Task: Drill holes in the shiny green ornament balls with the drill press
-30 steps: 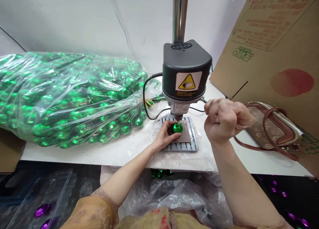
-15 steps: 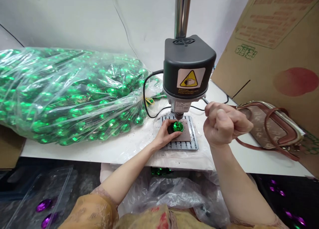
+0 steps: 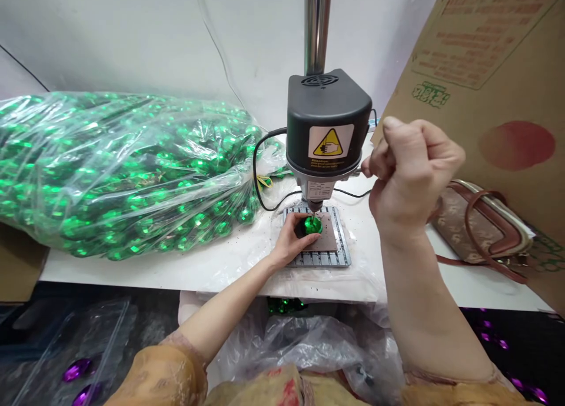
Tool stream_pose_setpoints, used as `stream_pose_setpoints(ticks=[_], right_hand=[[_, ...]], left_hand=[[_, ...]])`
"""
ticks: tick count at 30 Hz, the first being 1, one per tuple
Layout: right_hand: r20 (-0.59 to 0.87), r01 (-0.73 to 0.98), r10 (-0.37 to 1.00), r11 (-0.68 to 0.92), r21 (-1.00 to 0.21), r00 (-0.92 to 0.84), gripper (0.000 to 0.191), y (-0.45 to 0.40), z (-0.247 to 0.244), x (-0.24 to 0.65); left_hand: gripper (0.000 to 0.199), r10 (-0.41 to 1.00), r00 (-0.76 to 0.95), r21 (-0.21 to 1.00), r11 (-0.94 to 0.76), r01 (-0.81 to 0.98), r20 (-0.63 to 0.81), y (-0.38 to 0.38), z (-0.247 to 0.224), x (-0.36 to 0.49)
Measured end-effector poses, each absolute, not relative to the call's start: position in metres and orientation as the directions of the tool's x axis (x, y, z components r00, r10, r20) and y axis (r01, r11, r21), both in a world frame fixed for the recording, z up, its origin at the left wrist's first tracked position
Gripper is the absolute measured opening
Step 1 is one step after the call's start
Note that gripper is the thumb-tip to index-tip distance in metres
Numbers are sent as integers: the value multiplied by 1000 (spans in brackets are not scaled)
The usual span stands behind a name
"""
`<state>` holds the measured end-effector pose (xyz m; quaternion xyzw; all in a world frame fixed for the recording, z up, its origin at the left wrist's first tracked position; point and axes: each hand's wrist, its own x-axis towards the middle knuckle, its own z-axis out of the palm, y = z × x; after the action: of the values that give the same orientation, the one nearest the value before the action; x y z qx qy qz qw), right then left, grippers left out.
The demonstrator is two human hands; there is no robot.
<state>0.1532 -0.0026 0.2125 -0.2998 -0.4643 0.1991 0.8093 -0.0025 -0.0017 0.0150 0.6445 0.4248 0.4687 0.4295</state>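
Note:
A black drill press (image 3: 329, 123) stands over a slotted metal base (image 3: 318, 259) with a brown board (image 3: 326, 240) lying on it. Under the chuck, my left hand (image 3: 291, 238) grips a shiny green faceted ball (image 3: 313, 224) between thumb and fingers, keeping it on the board. The thin drill bit (image 3: 313, 215) reaches down to the ball's top; whether it is inside cannot be made out. My right hand (image 3: 412, 170) is closed in a fist around the lever (image 3: 358, 172) at the press's right side, most of the lever being hidden by the fingers.
At left lies a large clear bag of green faceted balls (image 3: 145, 182). A handbag (image 3: 481, 223) and a big cardboard box (image 3: 489, 100) stand at right. A black cable (image 3: 256, 170) loops beside the press. Purple pieces (image 3: 77, 369) lie below the table's front edge.
My right hand has swung upward with the lever and now sits higher beside the drill head. The left hand still grips the green ball in about the same spot.

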Motion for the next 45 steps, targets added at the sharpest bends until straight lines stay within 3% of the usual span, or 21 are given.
stream_pose_setpoints(ticks=[4,7,9,11,13,16,19,21,23,26,28,31,34,39,45], right_hand=[[609,-75,623,727,-683,490,45,2,218,156],[633,-85,597,757,-648,493,43,3,216,156],[646,-90,587,770,-632,487,43,4,215,157],[657,-86,583,775,-625,477,44,5,215,157],[671,-74,575,782,-619,468,44,6,214,158],[683,-63,564,790,-610,465,44,7,213,158],[675,-59,569,783,-619,470,42,6,212,157],[668,-55,574,777,-628,474,41,4,212,157],[663,-51,576,772,-634,478,40,3,212,157],[654,-55,579,768,-639,487,40,2,212,157],[644,-62,585,762,-645,493,40,2,213,156],[639,-62,586,760,-647,499,40,1,213,155],[644,-56,581,762,-645,497,39,1,212,155],[650,-50,575,767,-640,496,42,1,212,155],[638,-61,582,761,-646,505,43,-1,214,152]], left_hand=[[44,912,79,866,-408,288,404,-35,25,-15],[45,795,284,734,-605,308,536,-82,13,-37],[49,690,476,638,-710,298,545,-119,-5,-54],[48,638,633,553,-746,370,437,-152,-27,-69],[41,667,715,512,-698,501,208,-175,-47,-79],[52,752,634,516,-477,712,-180,-188,-62,-85],[65,758,567,519,-359,776,-322,-181,-58,-88],[51,750,630,565,-435,701,-204,-170,-47,-93],[35,771,634,610,-533,587,64,-155,-31,-100],[30,807,374,612,-590,527,457,-119,-1,-114],[28,810,174,624,-550,555,559,-85,18,-122],[23,855,18,708,-441,552,519,-24,36,-128],[22,869,56,731,-447,515,492,38,41,-125],[23,885,291,554,-457,695,364,118,35,-106],[26,895,267,488,-423,764,357,169,28,-81]])
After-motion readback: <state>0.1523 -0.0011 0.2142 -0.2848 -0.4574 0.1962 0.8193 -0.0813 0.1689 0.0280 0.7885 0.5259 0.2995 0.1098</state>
